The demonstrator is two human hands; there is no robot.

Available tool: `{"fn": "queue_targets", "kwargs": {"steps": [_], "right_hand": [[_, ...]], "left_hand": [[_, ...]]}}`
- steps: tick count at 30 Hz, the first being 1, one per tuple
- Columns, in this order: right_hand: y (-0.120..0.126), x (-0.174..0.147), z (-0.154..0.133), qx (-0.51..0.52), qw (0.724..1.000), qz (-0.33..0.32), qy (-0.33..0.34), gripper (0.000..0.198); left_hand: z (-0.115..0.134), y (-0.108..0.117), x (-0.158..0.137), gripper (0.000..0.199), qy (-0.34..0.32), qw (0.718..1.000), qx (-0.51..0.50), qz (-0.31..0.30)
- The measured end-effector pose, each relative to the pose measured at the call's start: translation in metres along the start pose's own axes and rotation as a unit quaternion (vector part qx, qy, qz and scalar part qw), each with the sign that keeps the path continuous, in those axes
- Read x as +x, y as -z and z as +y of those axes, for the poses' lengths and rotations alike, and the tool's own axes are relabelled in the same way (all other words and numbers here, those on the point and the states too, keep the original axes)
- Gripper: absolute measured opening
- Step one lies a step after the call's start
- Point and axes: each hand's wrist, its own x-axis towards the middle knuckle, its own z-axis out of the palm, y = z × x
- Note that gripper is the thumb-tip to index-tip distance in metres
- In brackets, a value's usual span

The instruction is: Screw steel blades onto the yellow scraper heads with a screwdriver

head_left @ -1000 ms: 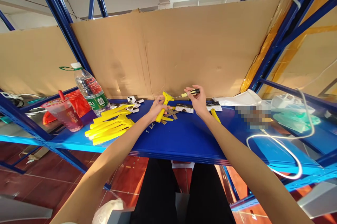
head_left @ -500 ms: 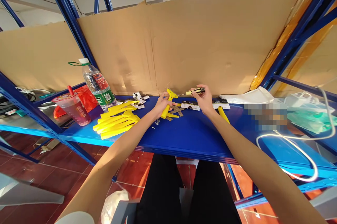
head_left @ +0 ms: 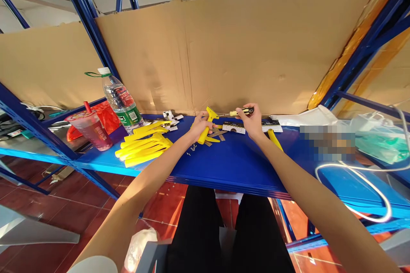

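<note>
My left hand [head_left: 200, 126] is closed around a yellow scraper [head_left: 212, 114], its head upward and its handle end showing below my fingers. My right hand [head_left: 251, 121] grips a screwdriver [head_left: 235, 113] with a pale yellow and black handle. The screwdriver lies nearly level, its thin shaft pointing left at the scraper's head; whether the tip sits in a screw is too small to tell. Beneath my left hand lie flat metal blades [head_left: 221, 135] and a yellow piece [head_left: 210, 139]. Small screws [head_left: 193, 148] are scattered on the blue shelf [head_left: 230, 166].
Several yellow scraper handles [head_left: 144, 149] are heaped at left, beside a water bottle [head_left: 123, 106] and a red drink cup [head_left: 92, 130]. Another yellow handle [head_left: 274, 139] lies near my right forearm. Printed cards [head_left: 233, 127] lie behind. A white cable [head_left: 384, 196] loops at right; cardboard [head_left: 240, 51] walls the back.
The view has shifted slightly. Both hands keep their holds, with the screwdriver still pointing at the scraper's head.
</note>
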Motion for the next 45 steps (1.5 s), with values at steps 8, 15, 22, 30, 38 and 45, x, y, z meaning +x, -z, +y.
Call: {"fn": "queue_targets", "kwargs": {"steps": [8,15,22,30,38,45], "right_hand": [[0.003,0.0,0.003,0.022,1.0,0.0,0.015,0.063],[-0.001,-0.001,0.011,-0.001,1.0,-0.015,0.012,0.062],[0.003,0.002,0.014,-0.017,1.0,-0.004,0.012,0.058],[-0.003,-0.005,0.002,-0.038,0.999,-0.008,0.034,0.062],[-0.006,-0.006,0.001,0.002,0.998,-0.016,0.053,0.069],[-0.002,-0.006,-0.002,-0.069,0.997,0.021,0.034,0.055]], "left_hand": [[-0.002,0.001,0.001,0.07,-0.009,1.0,-0.015,-0.006],[-0.004,0.004,0.005,0.07,-0.003,0.999,-0.031,0.014],[-0.002,0.004,0.003,0.069,-0.021,0.999,-0.035,-0.004],[-0.004,0.006,0.005,0.071,-0.019,1.0,-0.023,0.003],[-0.002,0.002,0.001,0.071,-0.006,1.0,-0.021,0.01],[0.001,0.002,0.0,0.07,-0.013,1.0,-0.016,0.0]]}}
